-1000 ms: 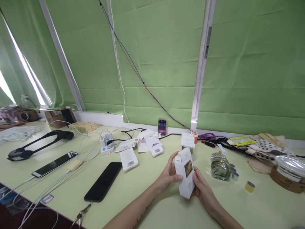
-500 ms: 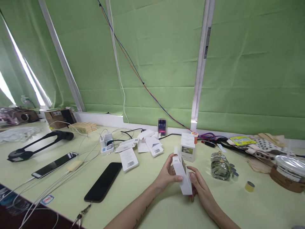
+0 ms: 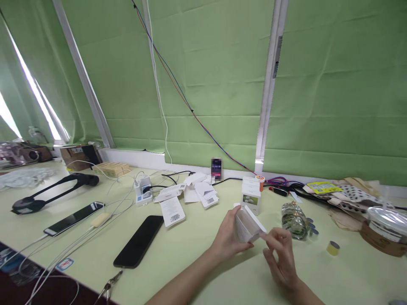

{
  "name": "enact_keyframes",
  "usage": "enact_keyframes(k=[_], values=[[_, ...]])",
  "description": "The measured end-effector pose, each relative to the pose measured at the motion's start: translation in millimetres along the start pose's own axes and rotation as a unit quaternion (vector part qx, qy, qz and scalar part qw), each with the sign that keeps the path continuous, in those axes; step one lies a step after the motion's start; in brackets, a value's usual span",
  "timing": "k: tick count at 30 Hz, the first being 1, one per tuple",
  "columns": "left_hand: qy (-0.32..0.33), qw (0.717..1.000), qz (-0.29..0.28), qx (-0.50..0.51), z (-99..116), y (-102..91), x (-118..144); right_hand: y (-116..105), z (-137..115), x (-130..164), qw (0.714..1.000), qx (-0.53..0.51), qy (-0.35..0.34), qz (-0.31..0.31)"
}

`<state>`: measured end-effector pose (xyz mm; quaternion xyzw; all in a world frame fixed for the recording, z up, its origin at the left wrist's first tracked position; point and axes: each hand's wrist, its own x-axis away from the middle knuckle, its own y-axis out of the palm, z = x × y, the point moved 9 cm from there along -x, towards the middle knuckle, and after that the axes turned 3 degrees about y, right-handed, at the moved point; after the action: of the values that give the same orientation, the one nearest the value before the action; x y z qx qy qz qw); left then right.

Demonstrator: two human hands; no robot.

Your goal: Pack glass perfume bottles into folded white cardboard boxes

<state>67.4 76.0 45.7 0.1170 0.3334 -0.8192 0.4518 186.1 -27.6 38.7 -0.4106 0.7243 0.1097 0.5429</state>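
Observation:
My left hand (image 3: 229,235) is wrapped around a small white cardboard box (image 3: 246,224), held tilted above the table with its open end turned towards me. My right hand (image 3: 280,254) is at the box's lower right corner, its curled fingers pinching the edge of a flap there. Behind the box stand several similar white boxes (image 3: 251,201) in a row, the front one with a picture of white flowers. To the right of my right hand are glass jars (image 3: 294,220) lying close together, with small grey discs (image 3: 313,231) beside them and a yellow-sided roll (image 3: 333,248).
Flattened white cartons (image 3: 173,210) lie left of the boxes, near a power strip (image 3: 143,194). A black phone (image 3: 139,241) and a charging phone (image 3: 74,218) lie on the left, among white cables. A lidded cup (image 3: 384,231) stands far right by a spotted cloth (image 3: 356,197).
The white box has turned so its open end faces me. My right hand has moved from the box's side to its lower right corner, and its fingers have curled.

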Motion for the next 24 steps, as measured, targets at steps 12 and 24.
enact_keyframes(k=[12,24], values=[[-0.021,0.995,0.009,0.095,-9.2,10.3,6.9,20.0,16.1,-3.6,0.991,0.052,0.101,-0.078],[-0.130,0.853,-0.122,0.490,-19.1,36.7,7.4,26.4,-26.4,-6.1,0.983,0.084,-0.083,-0.142]])
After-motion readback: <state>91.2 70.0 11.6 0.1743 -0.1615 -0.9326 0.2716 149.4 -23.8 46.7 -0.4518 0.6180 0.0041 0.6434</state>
